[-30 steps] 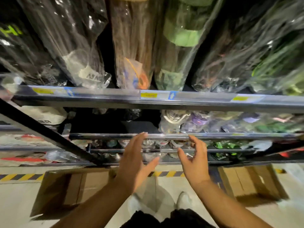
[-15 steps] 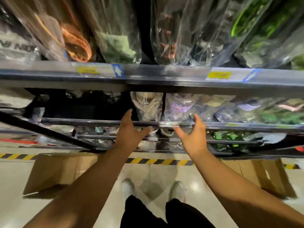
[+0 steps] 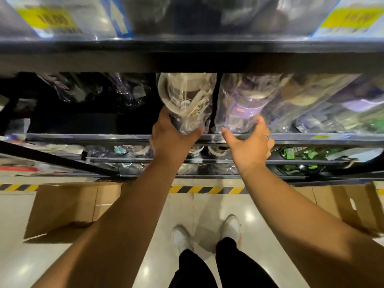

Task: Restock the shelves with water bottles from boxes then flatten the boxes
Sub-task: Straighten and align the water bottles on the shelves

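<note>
Two plastic-wrapped water bottles stand side by side on the middle shelf point(image 3: 104, 136). My left hand point(image 3: 170, 140) grips the base of the dark bottle with the cream lid point(image 3: 185, 100). Around the base of the purple-lidded bottle point(image 3: 241, 102) my right hand point(image 3: 249, 146) is curled. More wrapped bottles point(image 3: 324, 104) fill the shelf to the right. To the left of the dark bottle the shelf is dark, with only loose wrapping visible. Two open cardboard boxes lie on the floor, one on the left point(image 3: 68, 206) and one on the right point(image 3: 345, 206).
An upper shelf edge point(image 3: 187, 48) with yellow price labels hangs close overhead. Lower shelves hold more wrapped bottles, some green point(image 3: 299, 154). A black diagonal bar point(image 3: 52, 157) crosses the left side. Yellow-black floor tape point(image 3: 207, 190) runs along the rack. My feet point(image 3: 207, 231) stand between the boxes.
Both hands, empty and apart before, have risen to the middle shelf and closed on the bases of the two bottles. The view has moved in closer to the rack.
</note>
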